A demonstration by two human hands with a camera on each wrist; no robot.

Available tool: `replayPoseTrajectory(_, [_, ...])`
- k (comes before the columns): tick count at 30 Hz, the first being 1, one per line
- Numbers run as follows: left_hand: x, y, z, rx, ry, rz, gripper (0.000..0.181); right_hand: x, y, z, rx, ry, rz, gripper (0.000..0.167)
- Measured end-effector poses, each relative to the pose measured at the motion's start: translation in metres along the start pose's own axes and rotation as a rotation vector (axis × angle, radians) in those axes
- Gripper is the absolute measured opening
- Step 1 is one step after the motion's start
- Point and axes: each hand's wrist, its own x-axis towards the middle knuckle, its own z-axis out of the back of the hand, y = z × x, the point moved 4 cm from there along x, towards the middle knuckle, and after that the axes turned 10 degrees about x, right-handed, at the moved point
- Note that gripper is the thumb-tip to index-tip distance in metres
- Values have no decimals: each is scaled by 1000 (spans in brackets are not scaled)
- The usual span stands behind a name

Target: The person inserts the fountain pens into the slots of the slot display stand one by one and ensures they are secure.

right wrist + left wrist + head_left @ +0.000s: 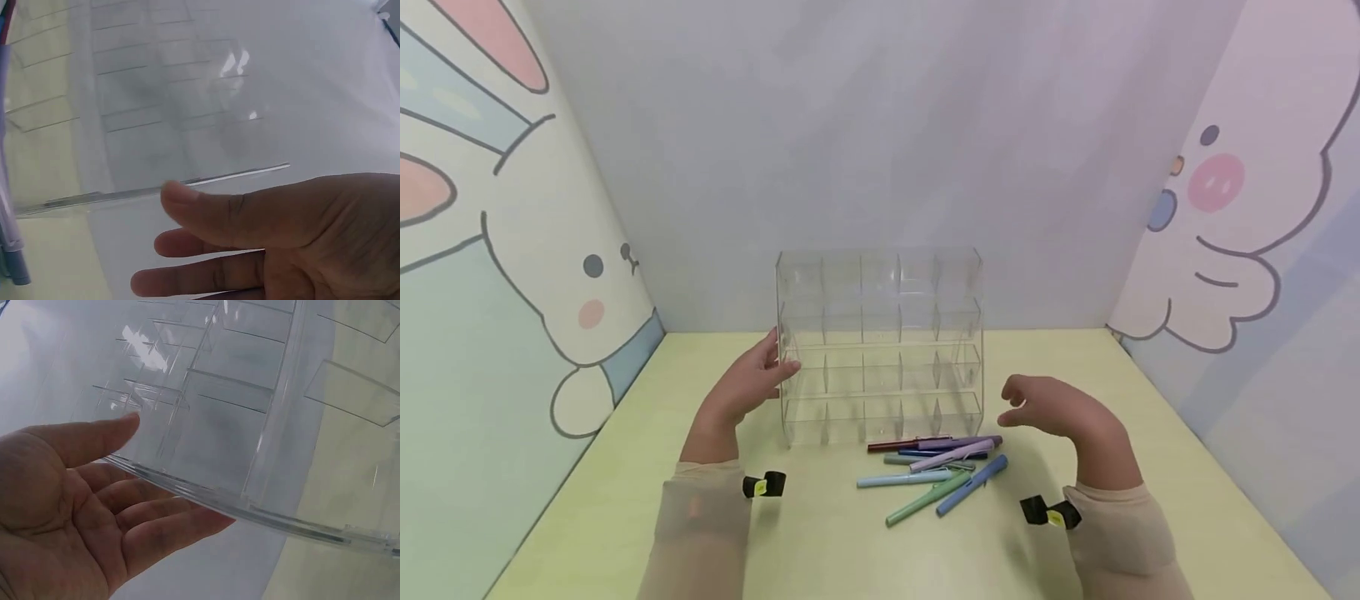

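Observation:
A clear acrylic organizer (882, 358) with tiers of small compartments stands upright on the table. My left hand (748, 379) is at its left side edge. In the left wrist view, the thumb of that hand (94, 506) extends over the front, while the other fingers lie along the outside with their tips at the edge. A firm grip is not visible. Off the organizer's right side, my right hand (1060, 408) holds nothing; its fingers are loosely bent in the right wrist view. Several capped pens (925, 505) lie in a loose pile before the organizer's right half.
The pale yellow table (587, 517) meets a grey back wall (880, 125). Side panels with a cartoon rabbit (550, 275) and another white cartoon animal (1247, 275) rise at left and right. A lilac pen (6, 156) shows at the right wrist view's left edge.

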Motion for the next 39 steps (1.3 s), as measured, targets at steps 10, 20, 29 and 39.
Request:
replayPoseTrajectory(10, [-3,-4,4,-5,13,-4,69,36,-21,-38,25,187,-83,36])
replayPoseTrajectory(20, [-2,-1,0,-36,12,4,67,49,-28,-59,3,181,-68,23])
replayPoseTrajectory(29, [-2,3,0,-47,14,21,68,41,-36,-39,125,220,49,9])
replayPoseTrajectory(39, [-4,14,1,-61,125,37,80,19,-23,-2,389,183,217,20])
